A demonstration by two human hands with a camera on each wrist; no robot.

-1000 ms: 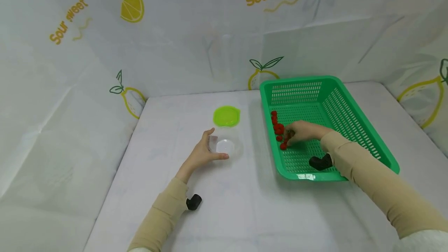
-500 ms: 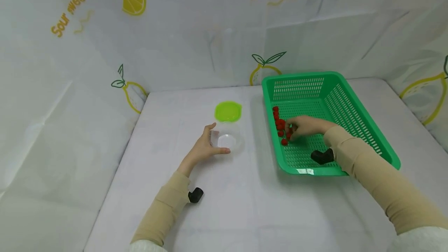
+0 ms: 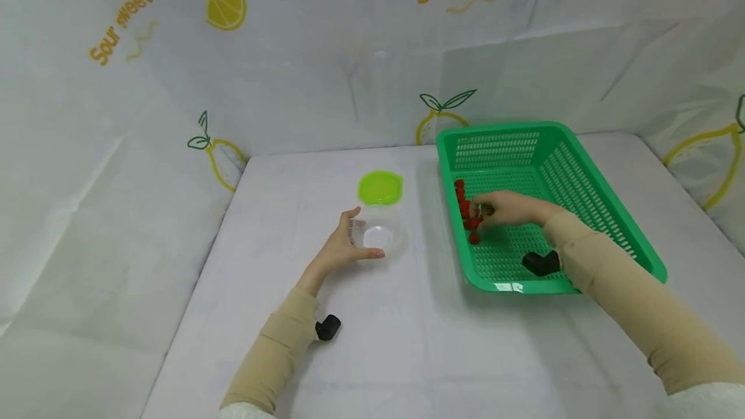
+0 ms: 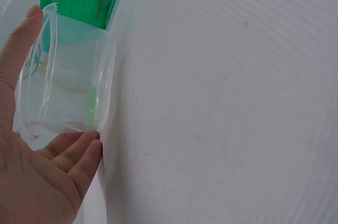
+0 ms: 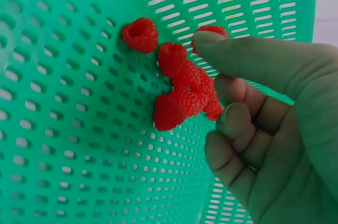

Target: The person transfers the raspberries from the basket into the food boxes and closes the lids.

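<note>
My left hand (image 3: 343, 244) holds a clear plastic container (image 3: 378, 235) on the white table, thumb on one side and fingers on the other. In the left wrist view, the fingers curl against the container's wall (image 4: 71, 71) near its base. My right hand (image 3: 505, 207) reaches down into a green basket (image 3: 478, 277), beside several red raspberries (image 3: 460, 193) along its left side. Seen from the right wrist, the thumb covers part of one raspberry (image 5: 212, 31); thumb and index finger stand apart with nothing visible between them. Other raspberries (image 5: 171, 59) cluster next to the fingertips.
A bright green lid (image 3: 380, 188) lies just behind the container. The basket's raised rim (image 3: 608, 205) surrounds the right hand, and the right forearm crosses its near right side. A white printed sheet (image 3: 326, 83) hangs behind the table.
The right hand has shifted slightly away from me and to the left among the raspberries. The left hand stays on the container. The head view has tilted a little.
</note>
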